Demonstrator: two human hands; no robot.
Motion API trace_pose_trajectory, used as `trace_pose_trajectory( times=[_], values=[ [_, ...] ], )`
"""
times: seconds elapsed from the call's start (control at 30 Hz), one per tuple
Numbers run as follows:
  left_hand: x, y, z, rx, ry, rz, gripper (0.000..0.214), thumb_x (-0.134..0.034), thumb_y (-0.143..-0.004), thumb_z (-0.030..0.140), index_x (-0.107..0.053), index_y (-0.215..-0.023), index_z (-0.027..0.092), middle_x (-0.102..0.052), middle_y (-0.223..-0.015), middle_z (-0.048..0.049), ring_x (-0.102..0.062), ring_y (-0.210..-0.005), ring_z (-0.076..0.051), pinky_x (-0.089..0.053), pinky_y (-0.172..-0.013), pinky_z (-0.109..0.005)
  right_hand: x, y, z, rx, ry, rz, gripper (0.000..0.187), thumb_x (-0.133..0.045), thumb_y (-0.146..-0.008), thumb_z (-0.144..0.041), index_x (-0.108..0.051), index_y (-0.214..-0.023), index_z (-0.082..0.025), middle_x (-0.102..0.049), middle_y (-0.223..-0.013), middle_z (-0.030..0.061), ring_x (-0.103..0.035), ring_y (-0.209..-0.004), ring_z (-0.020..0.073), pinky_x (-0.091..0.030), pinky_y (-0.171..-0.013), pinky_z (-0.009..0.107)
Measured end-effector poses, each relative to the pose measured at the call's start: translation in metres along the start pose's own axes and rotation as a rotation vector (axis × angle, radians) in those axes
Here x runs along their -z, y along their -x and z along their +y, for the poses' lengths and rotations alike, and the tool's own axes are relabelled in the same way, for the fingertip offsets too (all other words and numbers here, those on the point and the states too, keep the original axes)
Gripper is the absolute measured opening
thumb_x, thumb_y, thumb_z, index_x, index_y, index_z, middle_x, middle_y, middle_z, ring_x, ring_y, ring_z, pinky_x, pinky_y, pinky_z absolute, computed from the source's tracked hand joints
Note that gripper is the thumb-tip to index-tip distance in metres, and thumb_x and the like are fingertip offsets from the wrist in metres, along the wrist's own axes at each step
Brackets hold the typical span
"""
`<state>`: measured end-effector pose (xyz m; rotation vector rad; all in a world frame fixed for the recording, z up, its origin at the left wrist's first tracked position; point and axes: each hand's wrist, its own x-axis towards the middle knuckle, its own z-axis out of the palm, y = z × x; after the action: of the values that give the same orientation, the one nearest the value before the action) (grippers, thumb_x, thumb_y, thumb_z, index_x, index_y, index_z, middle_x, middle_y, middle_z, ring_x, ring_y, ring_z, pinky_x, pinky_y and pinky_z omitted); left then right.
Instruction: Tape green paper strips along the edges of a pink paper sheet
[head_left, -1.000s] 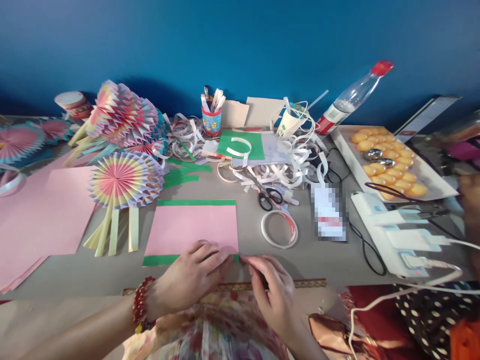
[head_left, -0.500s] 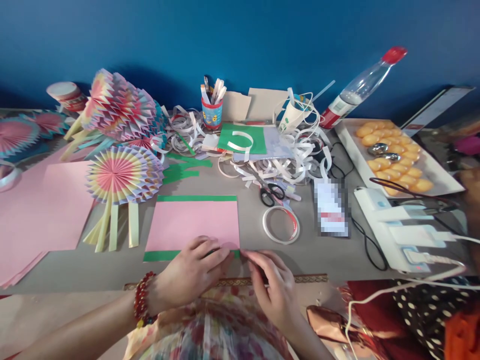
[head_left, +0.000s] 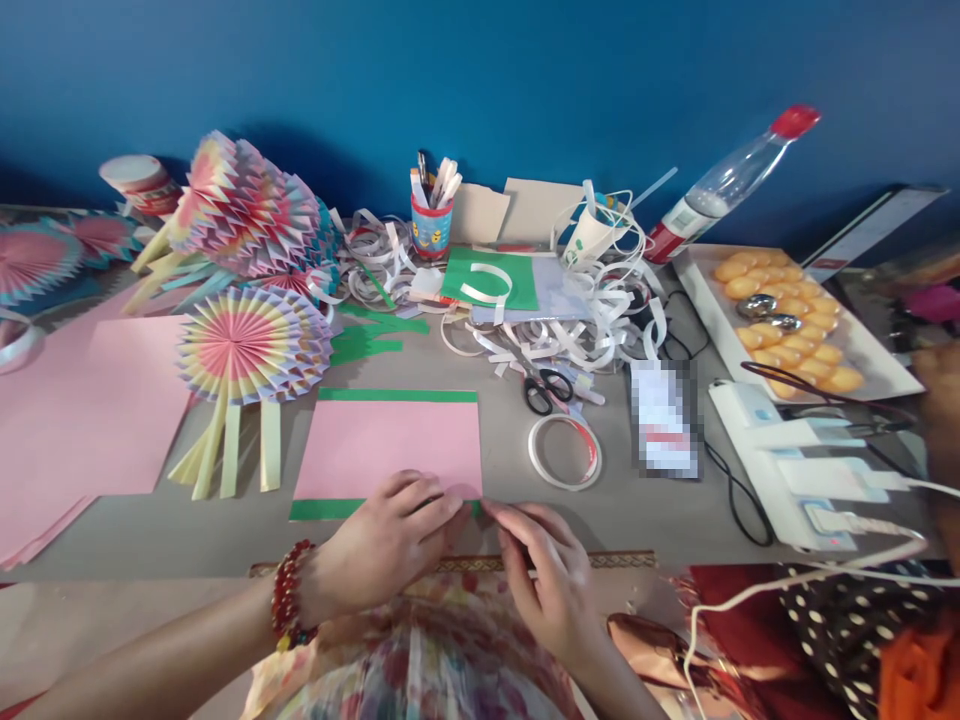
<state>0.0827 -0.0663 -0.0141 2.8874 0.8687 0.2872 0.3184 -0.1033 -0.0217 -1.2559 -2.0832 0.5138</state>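
Pink sheet (head_left: 390,445) lay flat on the counter (head_left: 645,505) in the lower middle of the head view, a rectangle whose long axis ran across the frame from left to right, with a green strip (head_left: 397,395) along its far edge and another green strip (head_left: 319,509) along its near edge. Both hands met at the sheet's near right corner, so the paper stretched up and to the left of the grip. The left hand (head_left: 386,545), with a red bead bracelet (head_left: 285,595) at the wrist, lay over the near edge, fingers curled down and pressing on the paper rather than clenched around it. The right hand (head_left: 547,575) came in from the lower right, its fingertips pinched together at the very corner, just touching the left hand's; whether they nipped the green strip or something thinner could not be told. The left hand sat nearer the body of the sheet, the right one nearer its short right edge. A tape roll (head_left: 565,452) lay just right of the sheet, with scissors (head_left: 546,387) above it, and a folded paper fan (head_left: 251,350) at the sheet's upper left.
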Motion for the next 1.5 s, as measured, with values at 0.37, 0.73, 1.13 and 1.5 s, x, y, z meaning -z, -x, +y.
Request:
trace_pose_trajectory(
  times=[0.37, 0.73, 1.13, 1.5],
  values=[
    [-0.001, 0.002, 0.0, 0.009, -0.009, -0.013, 0.023, -0.054, -0.098, 0.023, -0.065, -0.117, 0.019, -0.06, -0.124, -0.0071, -0.052, -0.114, -0.024, -0.039, -0.101, -0.042, -0.003, 0.004, 0.006, 0.081, 0.095, -0.029, 0.05, -0.049, -0.087, -0.002, -0.053, -0.133, -0.023, -0.072, -0.109, 0.0098, -0.066, -0.096, 0.0228, -0.055, -0.08, 0.04],
    [0.001, 0.003, -0.001, -0.02, -0.022, -0.04, 0.032, -0.055, -0.097, 0.025, -0.059, -0.127, 0.017, -0.06, -0.127, -0.0091, -0.052, -0.115, -0.025, -0.039, -0.102, -0.043, 0.001, 0.002, -0.005, 0.217, 0.348, -0.112, 0.042, -0.05, -0.088, -0.007, -0.059, -0.126, -0.022, -0.071, -0.119, 0.0066, -0.063, -0.099, 0.0235, -0.05, -0.079, 0.041],
    [0.001, 0.003, 0.0, -0.026, -0.039, -0.047, 0.032, -0.056, -0.095, 0.025, -0.06, -0.126, 0.017, -0.058, -0.13, -0.0099, -0.052, -0.116, -0.025, -0.039, -0.103, -0.043, 0.003, 0.004, -0.005, 0.194, 0.331, -0.154, 0.057, -0.05, -0.089, -0.01, -0.045, -0.145, -0.018, -0.071, -0.119, 0.0099, -0.062, -0.105, 0.0244, -0.05, -0.085, 0.04],
    [0.0, 0.003, -0.002, -0.031, -0.026, -0.024, 0.031, -0.054, -0.096, 0.025, -0.06, -0.126, 0.017, -0.058, -0.133, -0.0078, -0.051, -0.116, -0.025, -0.039, -0.101, -0.042, 0.006, 0.009, 0.002, 0.219, 0.266, -0.14, 0.061, -0.047, -0.089, -0.004, -0.04, -0.148, -0.02, -0.07, -0.12, 0.008, -0.061, -0.113, 0.0232, -0.05, -0.09, 0.039]
  ],
)
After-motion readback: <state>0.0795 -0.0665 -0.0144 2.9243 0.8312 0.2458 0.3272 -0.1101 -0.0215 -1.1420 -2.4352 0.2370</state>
